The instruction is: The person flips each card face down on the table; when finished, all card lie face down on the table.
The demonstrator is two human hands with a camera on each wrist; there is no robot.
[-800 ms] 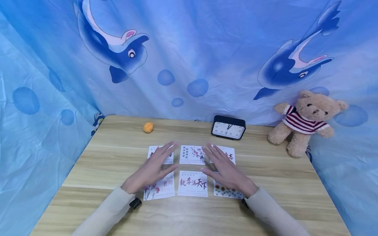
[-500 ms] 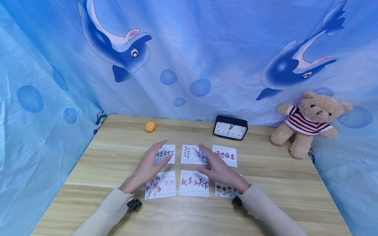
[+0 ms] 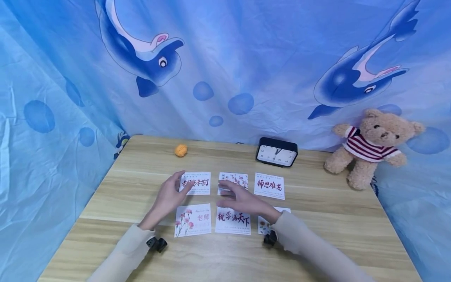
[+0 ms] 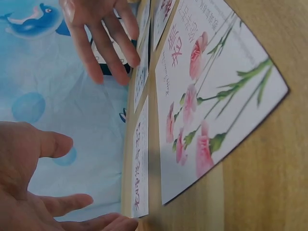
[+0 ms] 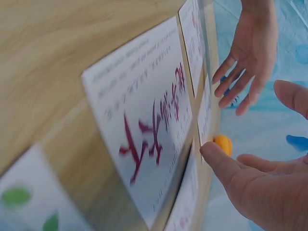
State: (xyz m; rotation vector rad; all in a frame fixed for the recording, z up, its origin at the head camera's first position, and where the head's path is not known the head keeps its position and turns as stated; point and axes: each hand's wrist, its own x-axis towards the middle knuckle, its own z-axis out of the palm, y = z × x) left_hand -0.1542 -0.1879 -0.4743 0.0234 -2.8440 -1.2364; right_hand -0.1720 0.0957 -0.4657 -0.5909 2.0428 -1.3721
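Square printed greeting cards lie flat in two rows of three. My left hand [image 3: 168,198] has relaxed, spread fingers and holds nothing; its fingertips are at the left edge of the back-left card [image 3: 201,190] with red and black lettering. Below it lies the card with pink carnations [image 3: 195,224]. My right hand [image 3: 243,199], empty with fingers loosely extended, hovers above the middle column. It overlaps the blossom card [image 3: 239,178] and the front-middle red-lettered card [image 3: 233,227]. The back-right lettered card [image 3: 269,186] is fully visible, while the right wrist partly hides the sunflower card [image 3: 263,225].
Behind the cards stand a black alarm clock [image 3: 276,152] and a small orange ball [image 3: 181,150]. A teddy bear [image 3: 370,147] in a striped shirt sits at the table's back right. A blue dolphin curtain [image 3: 225,70] hangs along the back and sides of the wooden table [image 3: 105,235].
Both hands have moved left: the left one from over the left cards to their outer edge, the right one from the right column to the middle. The head view has shifted slightly.
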